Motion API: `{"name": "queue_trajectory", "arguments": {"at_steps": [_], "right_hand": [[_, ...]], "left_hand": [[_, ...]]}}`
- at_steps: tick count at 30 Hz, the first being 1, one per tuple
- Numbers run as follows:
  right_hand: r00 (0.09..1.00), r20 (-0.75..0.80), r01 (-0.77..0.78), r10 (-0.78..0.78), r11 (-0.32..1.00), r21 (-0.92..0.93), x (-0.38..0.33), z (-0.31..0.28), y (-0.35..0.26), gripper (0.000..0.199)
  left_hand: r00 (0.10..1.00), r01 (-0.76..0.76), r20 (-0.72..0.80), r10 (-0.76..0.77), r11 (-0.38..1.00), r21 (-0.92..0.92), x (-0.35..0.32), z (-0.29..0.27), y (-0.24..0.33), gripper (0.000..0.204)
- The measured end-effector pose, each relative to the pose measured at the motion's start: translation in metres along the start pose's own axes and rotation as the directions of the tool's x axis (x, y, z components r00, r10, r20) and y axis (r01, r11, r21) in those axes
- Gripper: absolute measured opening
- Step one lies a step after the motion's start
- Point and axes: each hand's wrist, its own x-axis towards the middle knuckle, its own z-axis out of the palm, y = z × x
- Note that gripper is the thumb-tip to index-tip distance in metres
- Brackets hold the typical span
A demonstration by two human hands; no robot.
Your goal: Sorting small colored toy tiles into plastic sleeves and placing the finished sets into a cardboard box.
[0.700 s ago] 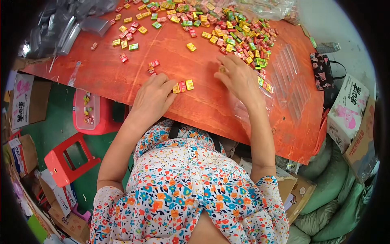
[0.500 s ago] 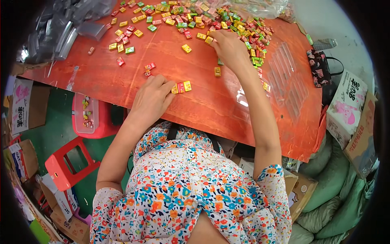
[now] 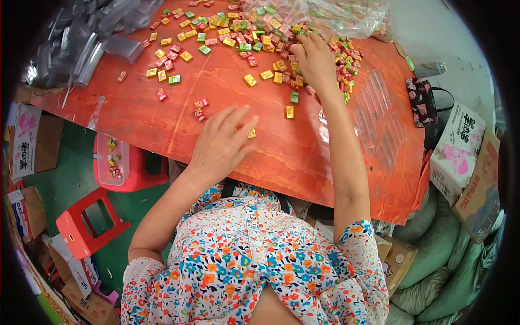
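Small, shiny, box-shaped packets in yellow, red and green lie heaped [image 3: 271, 39] at the far side of the red table. My right hand [image 3: 318, 60] is over the heap's near right part, its thumb and fingers apart among the packets; no held packet shows. Near the front edge, my left hand [image 3: 221, 142] hovers with its fingers spread. It covers most of a short row of packets, and one yellow packet [image 3: 251, 133] shows past its fingertips. Two or three red packets [image 3: 201, 103] lie just beyond this hand.
Clear plastic cases [image 3: 89, 54] are piled at the far left. A clear bag [image 3: 346, 19] lies behind the heap, and clear trays [image 3: 382, 124] rest at the right. Below the table's left side are a red stool [image 3: 81, 233] and a tub with packets [image 3: 103, 162]. Cartons [image 3: 460, 141] stand right.
My left hand has lifted its fingers and spread them over the row. My right hand has shifted slightly right and farther into the heap. The view has tilted a little.
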Motion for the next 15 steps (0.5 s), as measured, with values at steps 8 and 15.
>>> {"name": "queue_trajectory", "arguments": {"at_steps": [8,15], "right_hand": [[0.972,0.146,-0.147,0.184,0.961,-0.236,-0.014,0.053,-0.065,0.070],[0.950,0.280,0.045,-0.139,0.947,0.319,-0.014,0.050,-0.110,0.061]], "left_hand": [[0.984,-0.065,0.166,0.064,0.998,-0.004,-0.013,0.029,0.007,0.063],[0.978,-0.114,0.171,0.115,0.993,-0.018,-0.009,0.031,0.006,0.044]]}}
